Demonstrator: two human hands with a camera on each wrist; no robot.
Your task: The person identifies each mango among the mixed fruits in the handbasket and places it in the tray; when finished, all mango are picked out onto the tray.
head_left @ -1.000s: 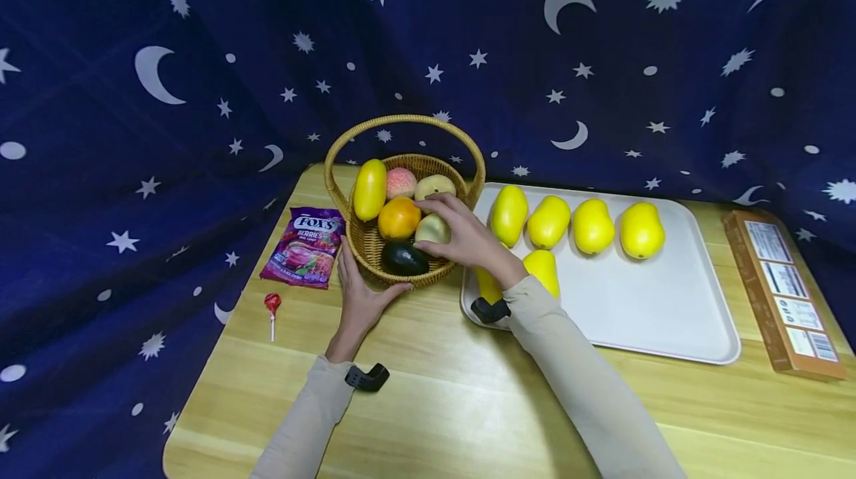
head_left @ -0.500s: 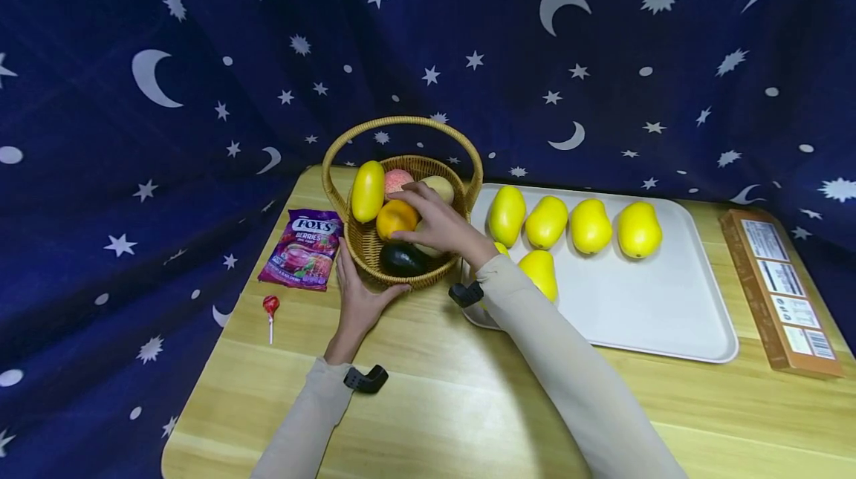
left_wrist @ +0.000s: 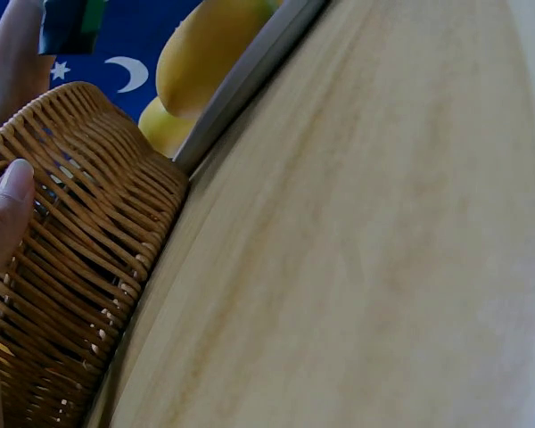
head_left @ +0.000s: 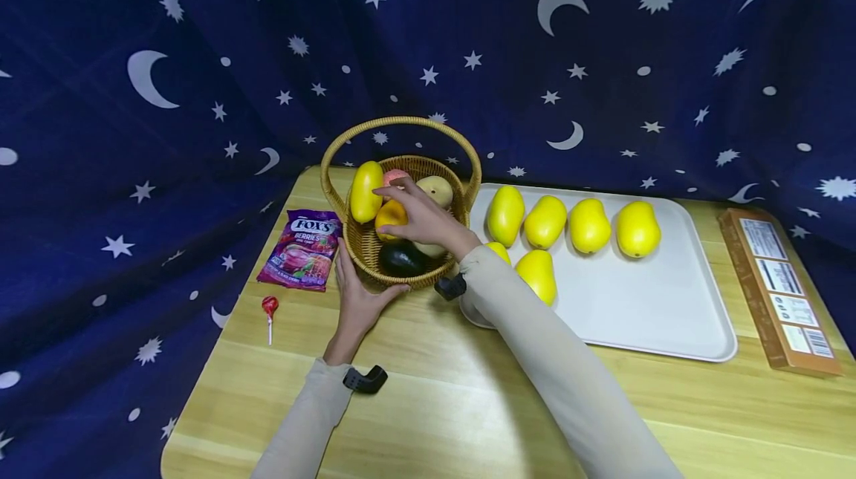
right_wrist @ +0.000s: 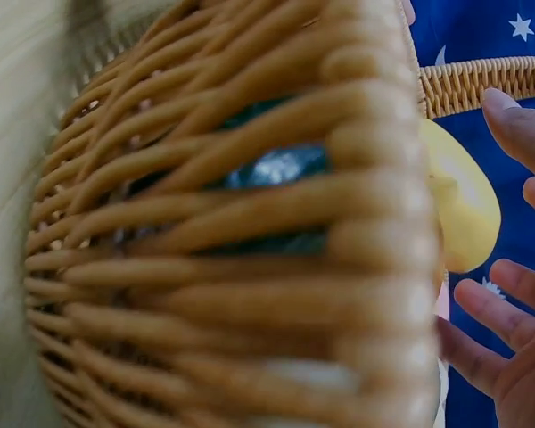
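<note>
A wicker basket with an arched handle holds a yellow mango, an orange fruit, a dark avocado, a pink peach and pale round fruit. My left hand cups the basket's near left side, its thumb lying on the woven wall in the left wrist view. Over the basket reaches my right hand, fingers spread, fingertips right at the mango and overlapping the orange fruit. In the right wrist view the mango shows between thumb and fingers, with nothing gripped.
Right of the basket lies a white tray with several yellow mangoes. A brown box lies beyond it. On the left are a purple candy bag and a red lollipop. A starry blue cloth hangs behind.
My right hand has moved left across the basket, from the pale fruit on the right, past the orange fruit, to the mango. My left hand stays on the basket.
</note>
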